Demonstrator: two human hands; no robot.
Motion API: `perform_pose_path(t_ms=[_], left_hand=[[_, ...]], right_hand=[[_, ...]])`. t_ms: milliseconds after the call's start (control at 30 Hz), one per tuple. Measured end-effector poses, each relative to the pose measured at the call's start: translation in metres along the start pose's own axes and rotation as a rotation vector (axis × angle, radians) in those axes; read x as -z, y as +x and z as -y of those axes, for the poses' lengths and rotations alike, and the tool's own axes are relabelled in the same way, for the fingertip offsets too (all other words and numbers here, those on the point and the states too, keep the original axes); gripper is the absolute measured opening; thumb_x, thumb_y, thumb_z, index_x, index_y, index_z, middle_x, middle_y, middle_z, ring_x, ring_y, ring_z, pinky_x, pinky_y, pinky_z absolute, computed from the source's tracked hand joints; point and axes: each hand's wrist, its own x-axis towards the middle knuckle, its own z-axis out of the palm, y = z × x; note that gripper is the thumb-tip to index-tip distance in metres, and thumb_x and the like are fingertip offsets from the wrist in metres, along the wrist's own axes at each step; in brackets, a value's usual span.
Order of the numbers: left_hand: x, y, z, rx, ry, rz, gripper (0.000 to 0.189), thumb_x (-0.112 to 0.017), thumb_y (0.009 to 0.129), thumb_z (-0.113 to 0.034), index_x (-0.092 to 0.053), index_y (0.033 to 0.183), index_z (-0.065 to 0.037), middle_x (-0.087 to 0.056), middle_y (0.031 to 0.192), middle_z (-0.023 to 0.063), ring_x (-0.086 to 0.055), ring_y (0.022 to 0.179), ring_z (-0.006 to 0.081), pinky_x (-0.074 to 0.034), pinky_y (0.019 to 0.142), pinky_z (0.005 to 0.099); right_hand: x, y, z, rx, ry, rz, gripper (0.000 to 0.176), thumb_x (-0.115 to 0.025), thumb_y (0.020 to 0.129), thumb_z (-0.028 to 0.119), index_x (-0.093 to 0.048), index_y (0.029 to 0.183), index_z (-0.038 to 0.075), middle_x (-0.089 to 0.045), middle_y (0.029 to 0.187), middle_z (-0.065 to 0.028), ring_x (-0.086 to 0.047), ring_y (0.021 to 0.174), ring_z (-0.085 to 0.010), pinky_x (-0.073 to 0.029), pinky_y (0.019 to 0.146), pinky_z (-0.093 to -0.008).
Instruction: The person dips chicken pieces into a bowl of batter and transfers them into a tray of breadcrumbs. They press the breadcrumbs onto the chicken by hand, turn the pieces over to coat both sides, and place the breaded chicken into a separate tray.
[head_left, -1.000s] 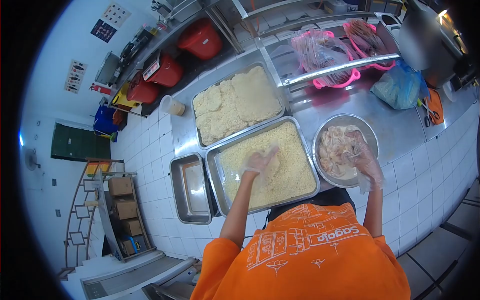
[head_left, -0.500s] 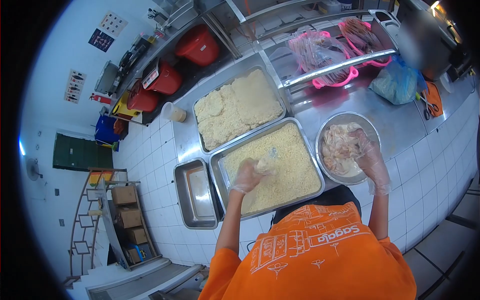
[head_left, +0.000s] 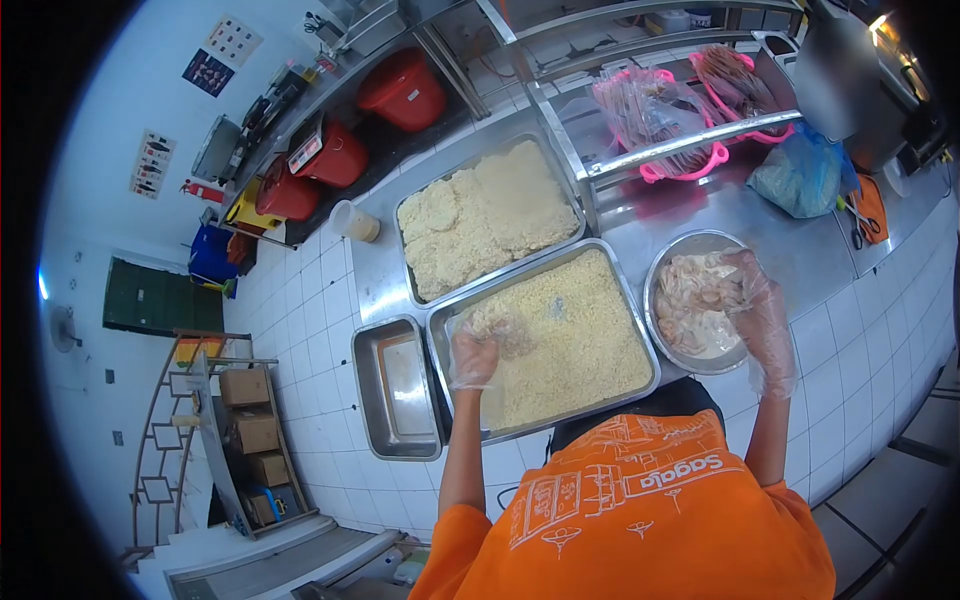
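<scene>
My left hand [head_left: 473, 357], in a clear plastic glove, is down in the near metal tray of breadcrumbs [head_left: 585, 340], at its left end. Its fingers curl around a crumb-covered piece [head_left: 503, 330]. My right hand [head_left: 760, 310], also gloved, reaches into the round metal bowl [head_left: 668, 262] of pale raw chicken pieces [head_left: 695, 300]. Its fingers are spread and rest on the meat at the bowl's right side.
A second tray [head_left: 490, 215] piled with breaded pieces lies behind the crumb tray. A small empty metal pan [head_left: 392, 385] sits to the left. A cup [head_left: 355, 220], red buckets [head_left: 335, 155], pink baskets [head_left: 670, 125] and a blue bag [head_left: 800, 175] stand further back.
My left hand has drawn back from the tray's middle to its left end, taking the crumbed piece with it. My right hand has stayed on the chicken in the bowl.
</scene>
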Motion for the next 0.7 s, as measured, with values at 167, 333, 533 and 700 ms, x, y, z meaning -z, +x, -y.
perform_pose_path(t_ms=[167, 333, 533, 700], left_hand=[[0.034, 0.061, -0.003, -0.026, 0.282, 0.102, 0.033, -0.068, 0.095, -0.029, -0.07, 0.116, -0.002, -0.076, 0.1, 0.0129, -0.073, 0.091, 0.0258, -0.055, 0.083, 0.0376], [0.046, 0.191, 0.021, 0.047, 0.349, 0.232, 0.063, -0.063, 0.094, -0.054, -0.066, 0.121, 0.003, -0.072, 0.111, 0.0224, -0.068, 0.105, 0.0329, -0.05, 0.092, 0.0432], [0.029, 0.323, 0.049, 0.075, 0.645, 0.238, 0.081, -0.056, 0.09, -0.07, -0.072, 0.105, 0.008, -0.072, 0.098, 0.0231, -0.069, 0.097, 0.0357, -0.052, 0.085, 0.0454], [0.031, 0.361, 0.08, 0.269, 0.785, 0.439, 0.083, -0.058, 0.087, -0.071, -0.07, 0.11, 0.008, -0.072, 0.104, 0.0239, -0.069, 0.1, 0.0365, -0.052, 0.088, 0.045]], right_hand=[[0.005, 0.004, 0.0, -0.034, 0.046, -0.002, 0.044, -0.063, 0.08, -0.014, -0.057, 0.12, 0.004, -0.069, 0.107, -0.0158, -0.071, 0.096, -0.0259, -0.055, 0.085, -0.0374], [-0.001, 0.002, -0.002, -0.09, 0.053, -0.025, 0.047, -0.059, 0.079, -0.017, -0.055, 0.12, 0.004, -0.069, 0.104, -0.0146, -0.071, 0.098, -0.0273, -0.056, 0.083, -0.042], [-0.002, -0.008, -0.002, -0.143, -0.147, -0.049, 0.053, -0.062, 0.077, -0.015, -0.053, 0.125, 0.007, -0.067, 0.102, -0.0158, -0.07, 0.092, -0.0348, -0.053, 0.081, -0.0455], [-0.007, -0.007, 0.001, -0.229, -0.083, -0.101, 0.055, -0.065, 0.077, -0.014, -0.053, 0.126, 0.008, -0.067, 0.098, -0.0162, -0.07, 0.088, -0.0306, -0.053, 0.08, -0.0392]])
